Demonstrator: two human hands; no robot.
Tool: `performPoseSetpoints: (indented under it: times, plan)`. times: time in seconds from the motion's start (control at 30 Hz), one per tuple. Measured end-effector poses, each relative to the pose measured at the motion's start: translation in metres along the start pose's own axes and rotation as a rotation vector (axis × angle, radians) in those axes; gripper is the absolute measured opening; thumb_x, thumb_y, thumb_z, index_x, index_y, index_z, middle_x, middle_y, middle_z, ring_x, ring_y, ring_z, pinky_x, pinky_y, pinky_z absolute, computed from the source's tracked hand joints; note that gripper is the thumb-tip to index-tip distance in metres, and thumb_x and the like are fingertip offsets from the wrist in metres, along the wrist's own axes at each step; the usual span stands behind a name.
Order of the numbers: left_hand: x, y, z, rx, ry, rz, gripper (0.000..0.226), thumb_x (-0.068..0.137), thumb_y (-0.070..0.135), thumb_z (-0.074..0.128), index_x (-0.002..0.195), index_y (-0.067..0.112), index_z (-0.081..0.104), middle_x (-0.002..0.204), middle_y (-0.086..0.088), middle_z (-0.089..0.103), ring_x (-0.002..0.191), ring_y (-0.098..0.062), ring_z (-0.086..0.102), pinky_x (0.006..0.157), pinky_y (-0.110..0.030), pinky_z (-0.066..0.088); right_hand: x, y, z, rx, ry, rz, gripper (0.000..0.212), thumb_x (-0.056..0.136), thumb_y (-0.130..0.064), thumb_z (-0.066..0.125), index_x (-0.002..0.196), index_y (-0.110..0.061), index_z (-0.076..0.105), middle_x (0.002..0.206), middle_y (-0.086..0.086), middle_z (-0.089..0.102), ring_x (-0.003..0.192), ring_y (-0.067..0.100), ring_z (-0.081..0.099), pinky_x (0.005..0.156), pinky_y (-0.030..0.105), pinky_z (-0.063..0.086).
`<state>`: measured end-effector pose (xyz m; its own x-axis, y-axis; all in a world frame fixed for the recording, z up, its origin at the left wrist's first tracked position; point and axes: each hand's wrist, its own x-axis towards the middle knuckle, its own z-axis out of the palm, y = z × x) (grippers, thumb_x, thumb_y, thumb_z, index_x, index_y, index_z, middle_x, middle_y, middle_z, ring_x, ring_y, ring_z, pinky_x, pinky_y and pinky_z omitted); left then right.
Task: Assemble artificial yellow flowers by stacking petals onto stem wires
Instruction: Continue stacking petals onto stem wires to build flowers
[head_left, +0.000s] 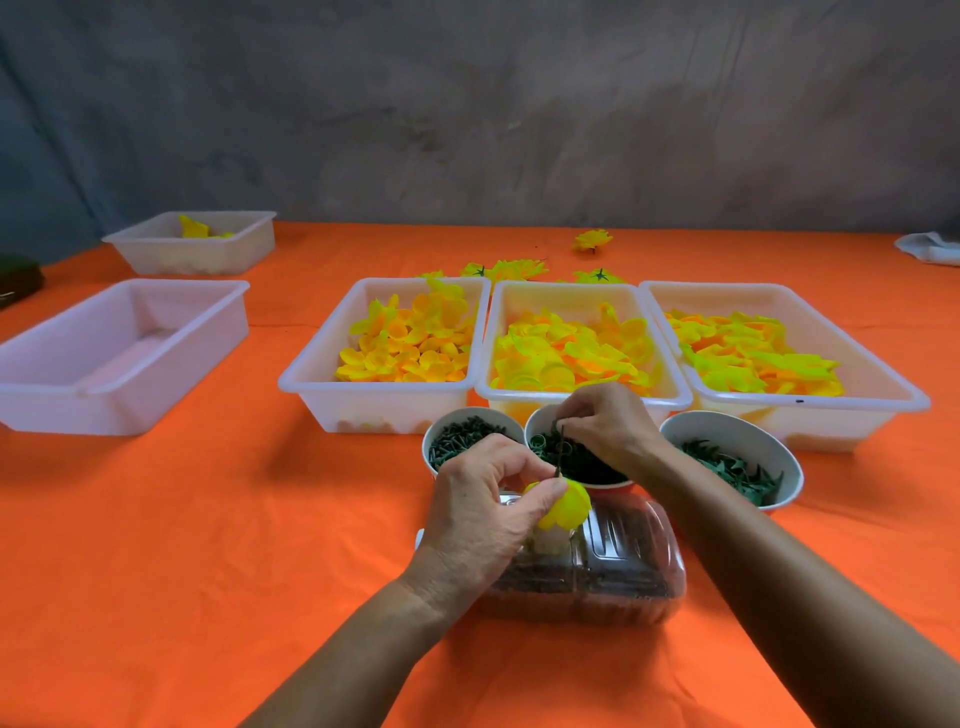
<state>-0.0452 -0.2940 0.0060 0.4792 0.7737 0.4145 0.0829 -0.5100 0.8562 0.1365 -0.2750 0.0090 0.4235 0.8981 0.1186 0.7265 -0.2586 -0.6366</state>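
Holding a yellow flower (563, 506) by its petals, my left hand (478, 525) grips it just above the clear plastic container (613, 566). A thin stem wire (561, 451) rises from the flower. My right hand (608, 428) pinches the wire's top over the middle cup (576, 452), directly behind the container. Three petal trays (582, 343) sit behind the cups.

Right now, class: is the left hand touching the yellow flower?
Touching. The head view shows the left hand pinching the yellow flower, thumb pressed against its petals.
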Motion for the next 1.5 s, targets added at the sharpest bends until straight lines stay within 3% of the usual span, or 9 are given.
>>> performPoseSetpoints:
  times: [0.1, 0.33, 0.43, 0.57, 0.73, 0.9, 1.1, 1.27, 1.5]
  plan:
    - [0.0, -0.001, 0.001, -0.005, 0.011, -0.005, 0.021, 0.075, 0.006, 0.077, 0.069, 0.023, 0.065, 0.076, 0.005, 0.063, 0.074, -0.017, 0.063, 0.071, -0.04, 0.055, -0.003, 0.005, -0.009, -0.001, -0.037, 0.009, 0.018, 0.088, -0.008, 0.059, 0.102, -0.004, 0.071, 0.084, 0.012, 0.068, 0.064, 0.016, 0.058, 0.062, 0.024, 0.044]
    - [0.0, -0.001, 0.001, 0.005, 0.012, 0.001, 0.028, 0.075, 0.007, 0.077, 0.068, 0.03, 0.063, 0.075, 0.009, 0.062, 0.071, -0.009, 0.062, 0.069, -0.029, 0.055, -0.007, 0.005, -0.01, -0.161, -0.101, -0.09, 0.016, 0.088, -0.021, 0.065, 0.089, -0.007, 0.072, 0.079, 0.007, 0.064, 0.078, 0.021, 0.058, 0.062, 0.027, 0.035]
    - [-0.001, -0.002, 0.0, -0.007, -0.003, -0.01, 0.022, 0.076, 0.008, 0.077, 0.069, 0.025, 0.065, 0.076, 0.008, 0.061, 0.074, -0.015, 0.063, 0.072, -0.039, 0.057, -0.009, 0.006, -0.012, 0.283, -0.033, 0.027, 0.02, 0.087, -0.022, 0.066, 0.074, -0.006, 0.068, 0.057, -0.003, 0.053, 0.051, 0.008, 0.046, 0.046, 0.019, 0.033]
    - [-0.001, -0.002, 0.001, -0.007, 0.0, -0.001, 0.021, 0.076, 0.008, 0.077, 0.07, 0.025, 0.065, 0.075, 0.01, 0.061, 0.073, -0.011, 0.063, 0.07, -0.041, 0.056, -0.016, 0.006, -0.015, 1.141, -0.227, 0.409, 0.013, 0.087, -0.014, 0.063, 0.082, -0.002, 0.062, 0.061, 0.007, 0.064, 0.046, 0.009, 0.059, 0.04, 0.015, 0.045]
    - [-0.001, -0.001, 0.001, -0.015, 0.007, 0.009, 0.018, 0.075, 0.008, 0.076, 0.071, 0.021, 0.066, 0.075, 0.009, 0.061, 0.071, -0.011, 0.062, 0.069, -0.043, 0.056, -0.022, 0.003, -0.02, 1.437, -0.254, 0.519, 0.009, 0.08, -0.008, 0.063, 0.086, -0.002, 0.06, 0.062, 0.009, 0.067, 0.05, 0.012, 0.065, 0.04, 0.016, 0.048]
    - [0.0, -0.001, 0.001, -0.016, 0.009, 0.011, 0.022, 0.075, 0.008, 0.077, 0.069, 0.026, 0.065, 0.075, 0.009, 0.061, 0.073, -0.015, 0.063, 0.071, -0.046, 0.056, -0.027, 0.0, -0.023, 1.453, -0.307, 0.499, 0.012, 0.086, -0.01, 0.058, 0.088, 0.001, 0.063, 0.061, 0.007, 0.065, 0.049, 0.009, 0.062, 0.041, 0.015, 0.048]
    - [-0.001, -0.004, 0.001, -0.03, 0.011, 0.001, 0.024, 0.075, 0.008, 0.077, 0.068, 0.028, 0.065, 0.074, 0.01, 0.062, 0.072, -0.018, 0.064, 0.07, -0.046, 0.056, -0.042, -0.01, -0.025, 1.434, -0.317, 0.415, 0.022, 0.066, -0.016, 0.068, 0.081, -0.001, 0.062, 0.064, 0.007, 0.067, 0.049, 0.007, 0.062, 0.04, 0.014, 0.047]
    - [0.0, -0.004, 0.001, -0.01, 0.009, 0.011, 0.019, 0.075, 0.008, 0.077, 0.069, 0.023, 0.066, 0.074, 0.006, 0.063, 0.071, -0.016, 0.063, 0.068, -0.039, 0.055, -0.06, -0.012, -0.036, 1.343, -0.357, 0.239, 0.012, 0.065, -0.01, 0.071, 0.076, -0.008, 0.076, 0.079, 0.011, 0.073, 0.063, 0.012, 0.069, 0.052, 0.018, 0.053]
    - [0.0, -0.002, 0.001, -0.015, -0.003, 0.023, 0.013, 0.076, 0.009, 0.077, 0.07, 0.017, 0.068, 0.075, 0.003, 0.063, 0.072, -0.018, 0.062, 0.069, -0.043, 0.053, -0.08, -0.016, -0.035, 1.054, -0.227, 0.035, 0.038, 0.052, -0.03, 0.08, 0.088, -0.015, 0.078, 0.086, 0.009, 0.074, 0.078, 0.014, 0.066, 0.068, 0.025, 0.053]
